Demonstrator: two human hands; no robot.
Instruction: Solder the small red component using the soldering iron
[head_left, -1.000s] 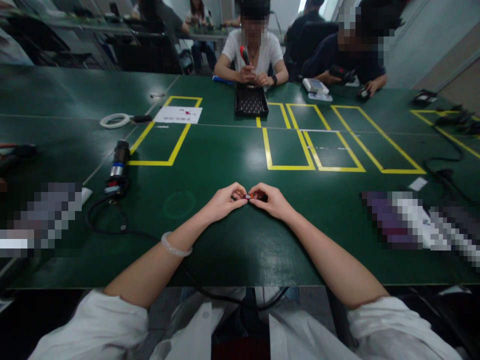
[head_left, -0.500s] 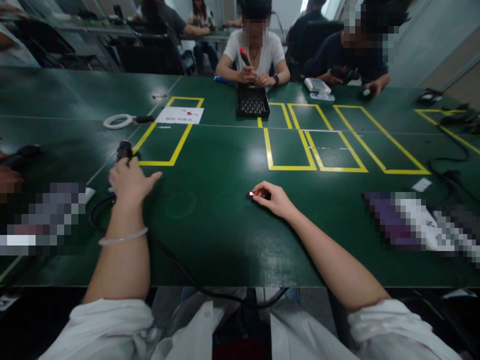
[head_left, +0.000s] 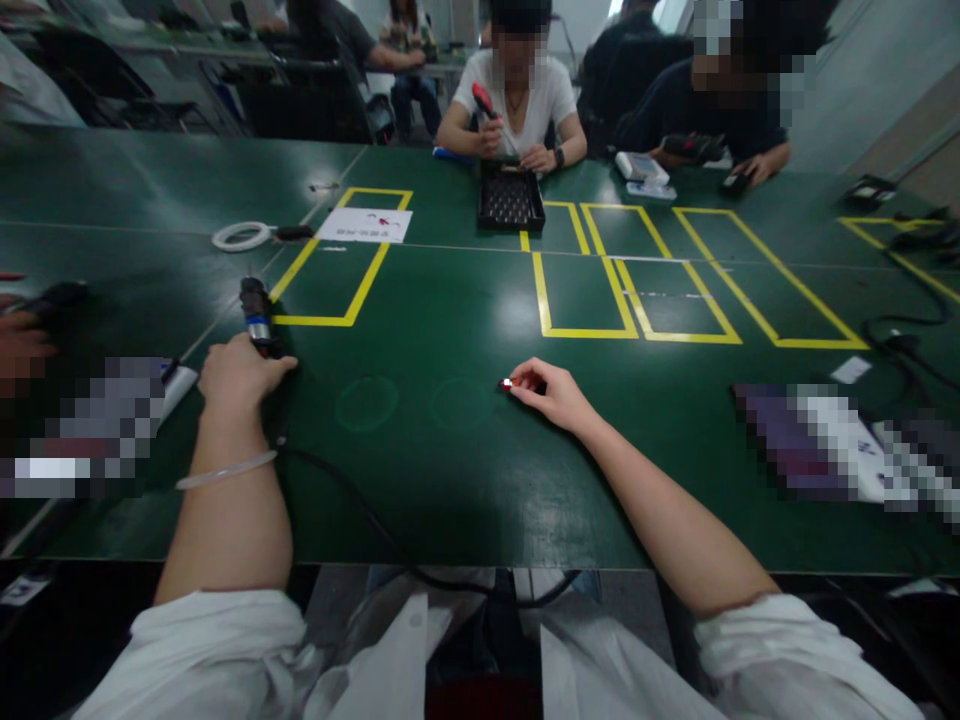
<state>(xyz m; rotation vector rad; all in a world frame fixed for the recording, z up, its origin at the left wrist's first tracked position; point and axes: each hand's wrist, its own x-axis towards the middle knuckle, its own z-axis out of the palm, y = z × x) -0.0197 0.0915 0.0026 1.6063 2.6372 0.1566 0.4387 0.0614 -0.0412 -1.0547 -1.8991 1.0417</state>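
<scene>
My left hand (head_left: 244,372) is at the near end of a black cylindrical device (head_left: 256,312) with a blue band, its thumb spread to the right. Whether the fingers grip the device cannot be made out, as the back of the hand hides them. A black cable (head_left: 352,492) runs from near my left wrist over the table's front edge. My right hand (head_left: 551,392) rests on the green table (head_left: 450,480), pinching a small red item (head_left: 507,384) with a bright spot between thumb and fingertips.
Yellow tape frames (head_left: 589,333) mark the table. Beyond them stand a black tray (head_left: 511,215) and a white sheet (head_left: 365,226). Across sit people, one holding a red tool (head_left: 483,98). Pixelated items lie left and right, with a purple one (head_left: 780,440) at right.
My left hand has drawn back toward me and slightly left, uncovering more of the black device. My right hand keeps its pinch on the small red item. The person opposite has moved the red tool.
</scene>
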